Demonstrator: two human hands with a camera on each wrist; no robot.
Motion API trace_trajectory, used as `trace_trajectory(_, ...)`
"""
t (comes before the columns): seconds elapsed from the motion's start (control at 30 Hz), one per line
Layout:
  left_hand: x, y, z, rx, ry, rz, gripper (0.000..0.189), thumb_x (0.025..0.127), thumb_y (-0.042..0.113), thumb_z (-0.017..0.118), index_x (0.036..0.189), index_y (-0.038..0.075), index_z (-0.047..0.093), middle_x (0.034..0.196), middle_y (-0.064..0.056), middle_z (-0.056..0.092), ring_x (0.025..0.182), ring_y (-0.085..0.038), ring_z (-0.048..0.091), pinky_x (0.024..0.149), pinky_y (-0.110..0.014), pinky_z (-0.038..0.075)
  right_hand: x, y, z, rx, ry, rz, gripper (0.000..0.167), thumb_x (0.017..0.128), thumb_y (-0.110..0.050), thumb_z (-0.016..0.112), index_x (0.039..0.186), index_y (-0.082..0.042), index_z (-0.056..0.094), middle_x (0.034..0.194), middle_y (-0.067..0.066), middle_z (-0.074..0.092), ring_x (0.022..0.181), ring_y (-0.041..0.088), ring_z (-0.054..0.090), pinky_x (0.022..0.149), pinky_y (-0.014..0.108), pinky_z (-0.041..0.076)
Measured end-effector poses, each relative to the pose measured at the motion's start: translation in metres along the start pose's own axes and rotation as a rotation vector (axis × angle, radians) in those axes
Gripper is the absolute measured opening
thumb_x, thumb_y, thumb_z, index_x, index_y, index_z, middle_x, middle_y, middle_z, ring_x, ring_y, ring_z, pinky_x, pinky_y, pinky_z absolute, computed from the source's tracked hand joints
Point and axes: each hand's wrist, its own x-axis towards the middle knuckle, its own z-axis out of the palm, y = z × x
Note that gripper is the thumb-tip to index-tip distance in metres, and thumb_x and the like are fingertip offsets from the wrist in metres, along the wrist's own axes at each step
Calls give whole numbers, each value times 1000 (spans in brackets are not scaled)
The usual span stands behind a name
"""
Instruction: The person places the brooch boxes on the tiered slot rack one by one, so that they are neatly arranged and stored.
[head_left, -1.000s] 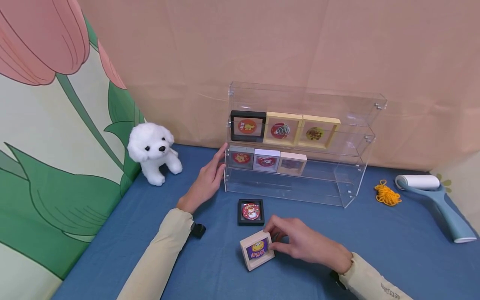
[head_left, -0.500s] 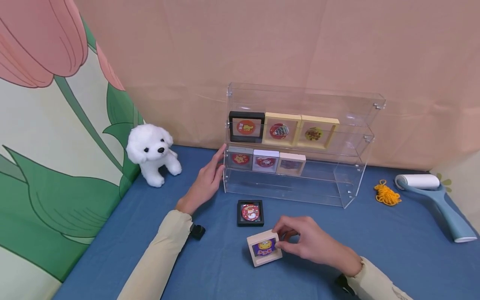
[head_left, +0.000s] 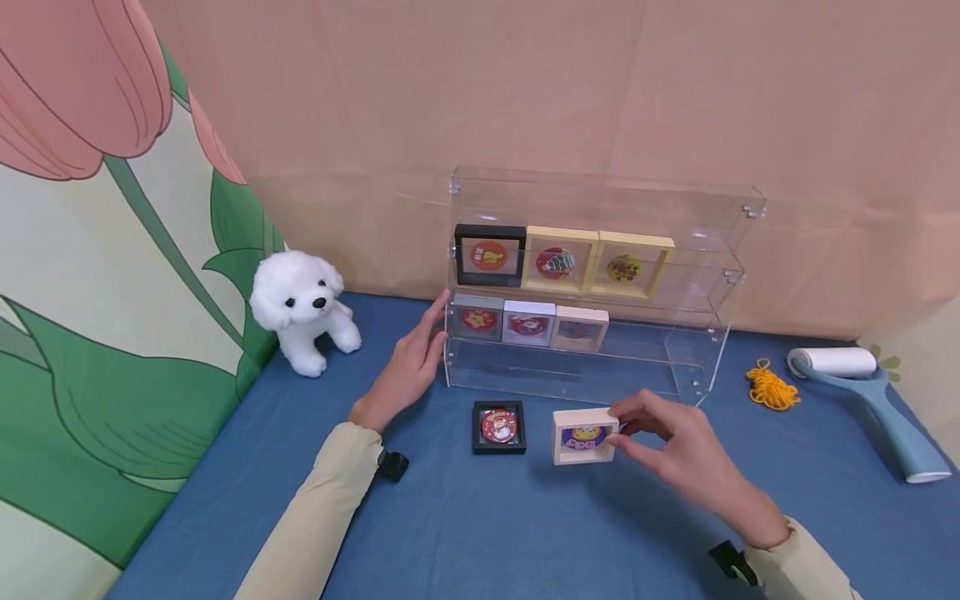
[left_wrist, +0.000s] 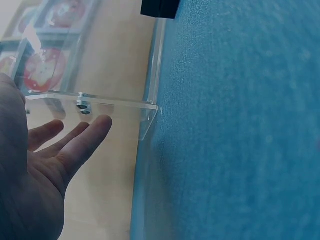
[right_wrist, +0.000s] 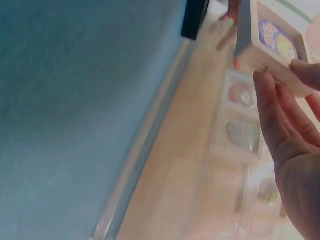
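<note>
My right hand (head_left: 678, 450) pinches the right side of a small pale wooden frame (head_left: 558, 442) with a purple and yellow cartoon badge. It holds the frame upright over the cloth, in front of the clear acrylic display shelf (head_left: 570, 375). In the right wrist view the fingertips and thumb grip the edge of the frame (right_wrist: 272, 70). My left hand (head_left: 408, 362) rests with extended fingers at the shelf's left end; the left wrist view shows the fingers (left_wrist: 87, 145) beside the clear side panel. A black frame (head_left: 499, 450) with a red badge lies flat before the shelf.
Framed badges fill the left parts of the upper row (head_left: 562, 287) and middle row (head_left: 528, 342). A white plush dog (head_left: 300, 300) sits left of the shelf. On the right lie an orange yarn bundle (head_left: 772, 387) and a blue-handled lint roller (head_left: 892, 417).
My right hand has carried the wooden frame right and toward the shelf, turning it straighter. My left hand stays at the shelf's end.
</note>
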Motion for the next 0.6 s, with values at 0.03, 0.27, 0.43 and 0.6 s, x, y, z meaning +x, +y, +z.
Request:
trace_trajectory(0.03, 0, 0, 0, -1, -1, -2, 72, 107, 12, 50, 164, 35, 11, 151, -18, 46, 121, -33, 62, 98, -50, 51, 0, 0, -3, -17, 21, 0, 41, 77, 5, 85, 107, -17, 67, 107, -3, 71, 83, 11, 70, 73, 28, 60)
trace_trajectory(0.27, 0, 1, 0, -5, -13, -18, 73, 107, 13, 50, 163, 37, 10, 152, -18, 45, 124, -33, 60, 97, -50, 51, 5, 0, -26, -127, 153, 15, 40, 77, 8, 83, 108, -9, 66, 106, 2, 72, 85, 8, 70, 76, 15, 55)
trace_trajectory(0.43, 0, 1, 0, -3, -12, -22, 72, 108, 13, 49, 163, 37, 10, 152, -18, 45, 122, -33, 61, 98, -51, 50, 17, -1, -45, -162, 226, 37, 41, 78, 10, 81, 114, -5, 66, 108, 7, 71, 91, 0, 66, 79, 9, 50)
trace_trajectory(0.6, 0, 1, 0, 0, -12, -22, 73, 107, 12, 50, 163, 37, 10, 152, -18, 46, 122, -33, 61, 102, -53, 48, 30, 3, -62, -167, 289, -9, 49, 76, 17, 79, 119, -1, 64, 113, 12, 70, 97, -5, 62, 84, 9, 48)
